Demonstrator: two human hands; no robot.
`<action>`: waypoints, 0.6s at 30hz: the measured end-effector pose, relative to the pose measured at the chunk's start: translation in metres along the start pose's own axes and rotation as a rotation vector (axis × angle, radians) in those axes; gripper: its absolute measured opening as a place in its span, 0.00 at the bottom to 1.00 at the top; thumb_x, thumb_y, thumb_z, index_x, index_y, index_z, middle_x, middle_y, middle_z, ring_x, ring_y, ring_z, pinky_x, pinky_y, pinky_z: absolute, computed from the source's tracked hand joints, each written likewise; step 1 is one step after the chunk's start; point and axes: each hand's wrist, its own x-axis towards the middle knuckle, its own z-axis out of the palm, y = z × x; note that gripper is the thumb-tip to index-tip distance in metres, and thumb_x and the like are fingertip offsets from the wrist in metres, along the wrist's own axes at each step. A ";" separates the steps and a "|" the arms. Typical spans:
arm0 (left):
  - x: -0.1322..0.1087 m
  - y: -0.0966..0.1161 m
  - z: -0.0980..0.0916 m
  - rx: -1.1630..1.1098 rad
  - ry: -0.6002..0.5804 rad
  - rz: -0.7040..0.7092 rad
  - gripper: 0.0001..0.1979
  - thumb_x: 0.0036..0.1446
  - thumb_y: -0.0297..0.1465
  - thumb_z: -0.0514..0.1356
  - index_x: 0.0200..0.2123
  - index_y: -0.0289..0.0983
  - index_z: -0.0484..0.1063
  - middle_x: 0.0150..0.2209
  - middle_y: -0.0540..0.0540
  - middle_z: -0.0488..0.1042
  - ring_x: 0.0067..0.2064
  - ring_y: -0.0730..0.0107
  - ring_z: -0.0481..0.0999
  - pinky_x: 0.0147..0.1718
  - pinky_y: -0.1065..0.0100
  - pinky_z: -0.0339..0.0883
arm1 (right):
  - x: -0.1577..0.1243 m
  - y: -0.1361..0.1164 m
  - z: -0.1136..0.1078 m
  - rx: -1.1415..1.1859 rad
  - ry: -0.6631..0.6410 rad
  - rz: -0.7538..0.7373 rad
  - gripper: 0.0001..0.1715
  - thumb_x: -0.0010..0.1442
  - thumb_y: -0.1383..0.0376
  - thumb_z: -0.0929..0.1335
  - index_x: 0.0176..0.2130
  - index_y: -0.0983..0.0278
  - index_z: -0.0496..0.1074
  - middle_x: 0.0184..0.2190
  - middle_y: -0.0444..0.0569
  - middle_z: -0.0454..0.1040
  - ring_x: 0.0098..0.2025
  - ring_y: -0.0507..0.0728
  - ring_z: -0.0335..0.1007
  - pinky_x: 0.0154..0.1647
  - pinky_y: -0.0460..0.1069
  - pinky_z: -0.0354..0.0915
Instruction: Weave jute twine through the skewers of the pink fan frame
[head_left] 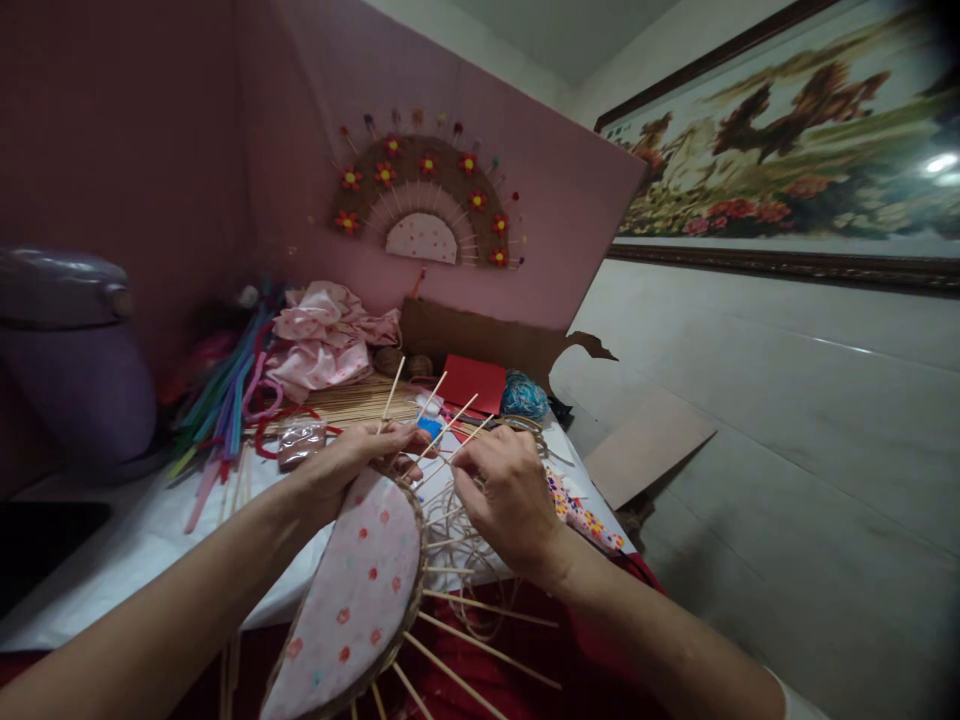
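A half-round piece covered in white cloth with red dots tilts in front of me, with brown cord along its curved edge. Several thin wooden sticks fan out from that edge. My left hand is closed on the upper end of the piece, its fingers among the top sticks. Close by, my right hand is pinched shut beside a stick, apparently on a strand of twine; the fingertips partly hide it. Loose loops of pale twine hang below this hand.
Behind stand a bundle of coloured pipe cleaners, pink satin cloth, a red card and a blue yarn ball. A flowered half-round fan hangs on the pink board. A purple container stands left.
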 end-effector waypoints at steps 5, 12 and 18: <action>0.001 0.000 0.002 0.116 0.064 -0.017 0.19 0.48 0.44 0.60 0.32 0.33 0.74 0.21 0.42 0.75 0.19 0.71 0.71 0.18 0.72 0.62 | -0.001 -0.001 0.001 0.004 0.001 0.005 0.04 0.54 0.69 0.66 0.28 0.64 0.69 0.28 0.47 0.72 0.36 0.57 0.61 0.39 0.52 0.51; -0.001 0.000 0.005 0.201 0.123 0.050 0.18 0.48 0.44 0.61 0.28 0.33 0.73 0.18 0.43 0.75 0.17 0.69 0.71 0.17 0.71 0.62 | -0.002 0.001 0.001 0.017 0.018 0.007 0.04 0.55 0.69 0.66 0.28 0.64 0.69 0.28 0.47 0.72 0.36 0.57 0.60 0.40 0.52 0.51; 0.001 -0.003 0.003 0.201 0.127 0.061 0.18 0.46 0.45 0.62 0.27 0.34 0.73 0.18 0.42 0.75 0.16 0.70 0.70 0.16 0.72 0.61 | -0.002 0.000 0.001 0.024 0.017 0.002 0.04 0.55 0.69 0.66 0.28 0.64 0.69 0.28 0.47 0.72 0.36 0.57 0.61 0.40 0.52 0.51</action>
